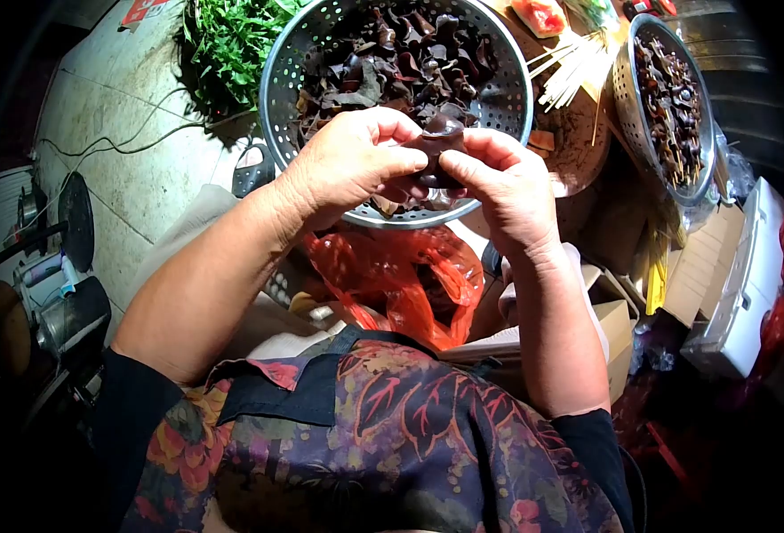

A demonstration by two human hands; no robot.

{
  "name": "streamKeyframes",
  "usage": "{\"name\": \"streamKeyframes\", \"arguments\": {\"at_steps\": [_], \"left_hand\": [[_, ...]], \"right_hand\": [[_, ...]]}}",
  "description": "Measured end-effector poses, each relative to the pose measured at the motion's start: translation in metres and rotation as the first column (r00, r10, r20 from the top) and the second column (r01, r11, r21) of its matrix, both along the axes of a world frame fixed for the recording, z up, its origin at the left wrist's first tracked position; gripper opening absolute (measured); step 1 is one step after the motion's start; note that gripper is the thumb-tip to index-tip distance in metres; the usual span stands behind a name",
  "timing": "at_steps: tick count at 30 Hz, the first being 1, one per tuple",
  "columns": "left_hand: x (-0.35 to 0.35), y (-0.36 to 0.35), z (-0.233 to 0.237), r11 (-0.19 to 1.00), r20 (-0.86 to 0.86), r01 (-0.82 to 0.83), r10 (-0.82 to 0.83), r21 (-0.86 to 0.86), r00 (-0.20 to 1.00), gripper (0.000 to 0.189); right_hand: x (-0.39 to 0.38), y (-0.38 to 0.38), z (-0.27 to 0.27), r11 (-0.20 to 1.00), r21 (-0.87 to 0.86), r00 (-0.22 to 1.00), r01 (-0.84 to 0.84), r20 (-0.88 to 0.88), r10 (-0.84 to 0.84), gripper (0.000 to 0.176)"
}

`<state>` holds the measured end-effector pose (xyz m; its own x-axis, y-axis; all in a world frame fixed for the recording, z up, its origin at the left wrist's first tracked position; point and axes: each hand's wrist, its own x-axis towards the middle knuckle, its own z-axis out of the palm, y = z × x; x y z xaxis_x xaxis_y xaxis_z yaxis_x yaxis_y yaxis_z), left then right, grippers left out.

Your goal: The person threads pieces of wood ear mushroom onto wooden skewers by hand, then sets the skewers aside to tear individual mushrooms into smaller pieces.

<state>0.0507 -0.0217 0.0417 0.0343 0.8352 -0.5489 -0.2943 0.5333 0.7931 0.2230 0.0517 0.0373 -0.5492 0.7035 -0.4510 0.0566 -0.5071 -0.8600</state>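
Between my left hand [356, 160] and my right hand [503, 182] is a dark brown piece of wood ear mushroom [441, 142]. The thumb and fingers of each hand pinch one side of it. Both hands are over the near part of a metal colander [276, 67], which holds a heap of dark wood ear pieces [401, 62]. Below the colander's near rim lies an open red plastic bag [392, 275], with something dark inside that I cannot make out.
Leafy greens [228, 49] lie left of the colander. Loose wooden skewers [574, 67] are to its right, beside a second colander [628, 89] of skewered dark pieces [672, 107]. A white foam box [748, 284] stands lower right. A cable [112, 147] crosses the tiled floor [99, 98].
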Motion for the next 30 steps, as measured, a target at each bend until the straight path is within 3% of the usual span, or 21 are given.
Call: {"name": "streamKeyframes", "arguments": {"at_steps": [4,6,8,10,14,16,17,23,30], "left_hand": [[-0.003,-0.001,-0.007,0.999,-0.043,0.005,-0.003,0.036,0.999,0.016],[-0.005,0.0,-0.008,0.998,-0.058,0.015,-0.012,0.054,0.998,0.017],[-0.007,0.003,-0.004,0.999,0.226,0.003,0.009,-0.05,0.974,0.019],[-0.007,0.003,-0.005,0.997,0.252,0.006,0.012,-0.073,0.968,0.02],[0.0,0.004,-0.009,1.0,0.074,-0.018,0.019,-0.018,0.997,0.022],[0.005,0.003,-0.006,0.97,-0.093,-0.039,0.063,0.241,0.994,0.022],[0.005,0.002,-0.003,0.975,-0.124,-0.016,0.045,0.224,0.991,0.023],[0.004,0.002,-0.01,0.956,-0.184,-0.02,0.077,0.292,0.98,0.027],[0.001,0.002,-0.009,0.972,-0.129,0.006,0.025,0.235,0.991,0.03]], "right_hand": [[0.004,0.004,0.001,0.998,-0.031,0.999,0.048,0.02,-0.047,0.018],[0.006,0.005,-0.001,0.999,-0.047,1.0,-0.014,0.007,0.014,0.018],[0.006,0.004,0.0,0.998,-0.024,0.999,-0.053,0.003,0.053,0.018],[0.006,0.003,0.001,0.996,0.001,0.996,-0.093,0.0,0.093,0.018],[0.005,0.002,0.003,0.994,0.057,0.995,-0.097,0.033,0.096,0.016],[0.005,0.002,0.003,0.995,0.05,0.996,-0.083,0.035,0.081,0.016],[0.004,0.002,0.003,0.997,0.039,0.997,-0.072,0.038,0.071,0.016],[0.005,0.002,0.003,0.998,0.01,0.997,-0.063,0.052,0.062,0.016],[0.006,0.002,0.001,0.998,-0.016,0.997,-0.068,0.03,0.068,0.015]]}}
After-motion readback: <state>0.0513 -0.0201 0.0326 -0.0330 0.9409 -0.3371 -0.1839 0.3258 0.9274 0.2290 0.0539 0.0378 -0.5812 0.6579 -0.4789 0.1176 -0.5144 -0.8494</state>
